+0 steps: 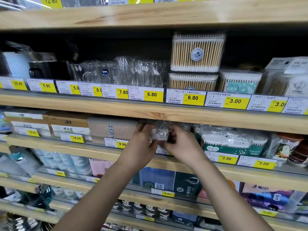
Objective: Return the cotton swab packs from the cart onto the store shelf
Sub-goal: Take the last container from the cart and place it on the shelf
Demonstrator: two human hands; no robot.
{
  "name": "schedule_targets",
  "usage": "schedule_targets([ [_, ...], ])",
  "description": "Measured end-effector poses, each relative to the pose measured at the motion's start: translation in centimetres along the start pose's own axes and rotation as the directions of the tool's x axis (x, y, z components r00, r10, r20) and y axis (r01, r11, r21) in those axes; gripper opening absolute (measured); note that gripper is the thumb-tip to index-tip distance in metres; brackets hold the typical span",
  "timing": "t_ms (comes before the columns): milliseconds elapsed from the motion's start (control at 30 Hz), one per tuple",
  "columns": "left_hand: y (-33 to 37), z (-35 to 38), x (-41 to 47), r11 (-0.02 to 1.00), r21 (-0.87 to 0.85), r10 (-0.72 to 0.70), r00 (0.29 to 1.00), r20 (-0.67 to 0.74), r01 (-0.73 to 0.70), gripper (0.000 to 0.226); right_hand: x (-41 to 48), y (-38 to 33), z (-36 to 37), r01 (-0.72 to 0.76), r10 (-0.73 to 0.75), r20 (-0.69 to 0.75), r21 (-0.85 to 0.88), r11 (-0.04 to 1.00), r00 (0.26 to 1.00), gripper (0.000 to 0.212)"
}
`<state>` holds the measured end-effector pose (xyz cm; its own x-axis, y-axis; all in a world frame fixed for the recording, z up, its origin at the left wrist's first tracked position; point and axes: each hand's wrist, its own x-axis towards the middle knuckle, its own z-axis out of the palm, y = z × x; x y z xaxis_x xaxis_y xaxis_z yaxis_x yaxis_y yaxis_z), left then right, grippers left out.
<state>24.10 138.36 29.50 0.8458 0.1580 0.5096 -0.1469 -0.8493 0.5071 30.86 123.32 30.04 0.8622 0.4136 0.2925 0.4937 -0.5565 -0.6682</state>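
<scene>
Swab pack (159, 134) between box (113, 129) and bags (231, 140).

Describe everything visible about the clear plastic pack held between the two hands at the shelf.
The clear plastic pack is a small, crinkled, glossy bag with whitish contents, too blurred to identify individually. It sits at the front edge of the second wooden shelf, just under the shelf board above, between a beige ribbed box and green-labelled swab packs. The left hand grips its left side and the right hand its right side, fingers curled around it.
</scene>
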Motion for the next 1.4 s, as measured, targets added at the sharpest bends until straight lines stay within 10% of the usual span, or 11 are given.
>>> schedule_targets([
  [533,0.6,-3.4,-2.2,0.989,-0.133,0.056,0.997,-0.061,-0.063,0.042,-1.2,-0.4,-1.5,0.005,-0.005,-0.018,-0.025,1.000,1.000,0.055],
  [967,6.5,-12.4,-1.1,0.845,-0.500,0.177,0.981,-0.078,-0.192,0.037,-8.4,-7.1,-10.9,0.133,-0.033,-0.276,0.351,0.927,0.960,0.027],
  [1400,9.1,-11.5,9.3,0.933,-0.325,0.102,0.980,-0.173,-0.155,0.057,-1.8,-7.6,-17.8,0.093,-0.036,-0.538,0.078,0.993,0.842,0.047],
])
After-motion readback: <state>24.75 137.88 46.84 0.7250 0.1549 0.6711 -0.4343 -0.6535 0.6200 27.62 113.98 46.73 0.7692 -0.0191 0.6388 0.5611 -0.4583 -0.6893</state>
